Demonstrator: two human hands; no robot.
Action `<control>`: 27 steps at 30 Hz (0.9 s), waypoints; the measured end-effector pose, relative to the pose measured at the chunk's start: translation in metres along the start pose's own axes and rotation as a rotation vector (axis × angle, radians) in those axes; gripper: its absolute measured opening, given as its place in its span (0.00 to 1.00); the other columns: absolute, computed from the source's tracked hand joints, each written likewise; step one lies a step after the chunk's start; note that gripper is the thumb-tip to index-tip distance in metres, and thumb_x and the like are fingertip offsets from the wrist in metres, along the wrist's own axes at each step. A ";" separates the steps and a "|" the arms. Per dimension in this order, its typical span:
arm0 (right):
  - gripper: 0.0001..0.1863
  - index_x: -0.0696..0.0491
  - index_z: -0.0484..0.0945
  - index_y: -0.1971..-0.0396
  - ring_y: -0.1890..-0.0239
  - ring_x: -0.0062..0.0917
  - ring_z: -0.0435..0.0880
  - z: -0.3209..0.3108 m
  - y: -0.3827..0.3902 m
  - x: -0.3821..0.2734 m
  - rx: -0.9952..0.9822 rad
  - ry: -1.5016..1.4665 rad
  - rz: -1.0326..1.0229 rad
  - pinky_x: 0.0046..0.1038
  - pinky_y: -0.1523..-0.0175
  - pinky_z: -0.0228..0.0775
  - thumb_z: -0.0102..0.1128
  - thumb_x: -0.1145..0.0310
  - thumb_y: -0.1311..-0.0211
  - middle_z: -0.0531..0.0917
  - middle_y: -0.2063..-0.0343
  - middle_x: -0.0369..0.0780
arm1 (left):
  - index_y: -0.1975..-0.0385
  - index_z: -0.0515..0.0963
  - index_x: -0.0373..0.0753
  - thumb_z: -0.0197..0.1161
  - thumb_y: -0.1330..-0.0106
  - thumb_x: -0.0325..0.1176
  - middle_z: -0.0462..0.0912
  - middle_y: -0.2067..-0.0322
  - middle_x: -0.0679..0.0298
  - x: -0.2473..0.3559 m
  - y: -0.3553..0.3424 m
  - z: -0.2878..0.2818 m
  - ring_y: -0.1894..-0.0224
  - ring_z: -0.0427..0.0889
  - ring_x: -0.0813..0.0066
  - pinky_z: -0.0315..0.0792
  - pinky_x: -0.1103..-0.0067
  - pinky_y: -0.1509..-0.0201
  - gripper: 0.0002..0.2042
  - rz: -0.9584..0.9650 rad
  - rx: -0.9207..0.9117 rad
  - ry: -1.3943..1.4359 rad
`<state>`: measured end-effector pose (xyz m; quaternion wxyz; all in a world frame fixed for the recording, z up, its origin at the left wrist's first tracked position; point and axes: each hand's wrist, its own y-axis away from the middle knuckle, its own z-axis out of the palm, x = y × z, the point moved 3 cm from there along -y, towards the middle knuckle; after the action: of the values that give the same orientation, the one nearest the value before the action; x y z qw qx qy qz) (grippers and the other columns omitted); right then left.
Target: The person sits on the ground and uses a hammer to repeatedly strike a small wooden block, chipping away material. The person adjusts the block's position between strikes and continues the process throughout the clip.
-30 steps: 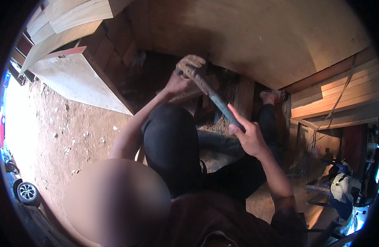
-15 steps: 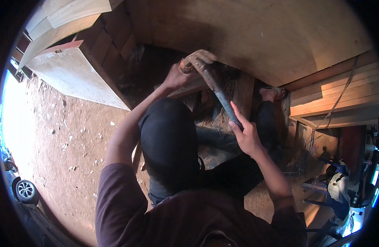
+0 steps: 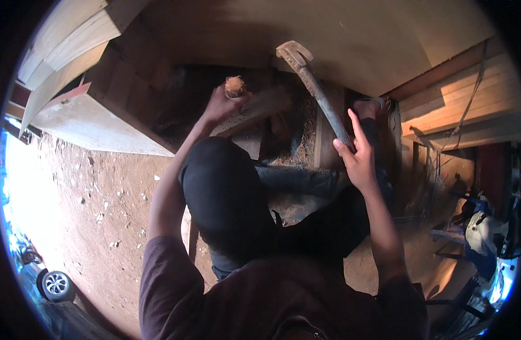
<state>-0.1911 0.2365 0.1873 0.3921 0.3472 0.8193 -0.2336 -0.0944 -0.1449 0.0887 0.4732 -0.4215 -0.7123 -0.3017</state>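
Note:
My left hand (image 3: 223, 102) grips an upright tool with a round, frayed wooden top (image 3: 234, 85); its lower part is hidden. Beneath it lies a wooden board (image 3: 254, 107) in shadow, amid wood shavings (image 3: 305, 147). My right hand (image 3: 358, 150) holds a claw hammer (image 3: 320, 99) by its blue-grey handle, index finger extended along it; the rusty head is raised up and to the right of the wooden top, apart from it. My bent knee in black trousers (image 3: 218, 175) is between my arms, and my sandalled foot (image 3: 368, 107) shows at the right.
Leaning plywood sheets (image 3: 90, 127) stand upper left, a large panel (image 3: 351, 34) ahead, stacked planks (image 3: 453, 107) at the right. Debris-strewn dirt ground (image 3: 101, 192) spreads left, with a car wheel (image 3: 56, 285) at its edge. A cluttered metal frame (image 3: 458, 238) stands lower right.
The hammer has lifted off the wooden top and moved up and right with my right hand. My left hand has moved slightly left, and the frayed top now shows.

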 end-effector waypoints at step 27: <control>0.38 0.49 0.68 0.27 0.36 0.47 0.74 0.124 -0.085 0.102 0.415 0.373 -0.228 0.46 0.31 0.65 0.70 0.66 0.39 0.76 0.40 0.48 | 0.61 0.88 0.34 0.63 0.31 0.52 0.89 0.60 0.47 0.117 -0.033 -0.013 0.56 0.90 0.47 0.84 0.56 0.48 0.23 0.042 -0.586 -1.451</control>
<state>-0.2411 0.1395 0.0420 0.1265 0.3627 0.8455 -0.3708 -0.1408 -0.1345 0.2010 -0.2356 -0.6345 -0.7267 -0.1177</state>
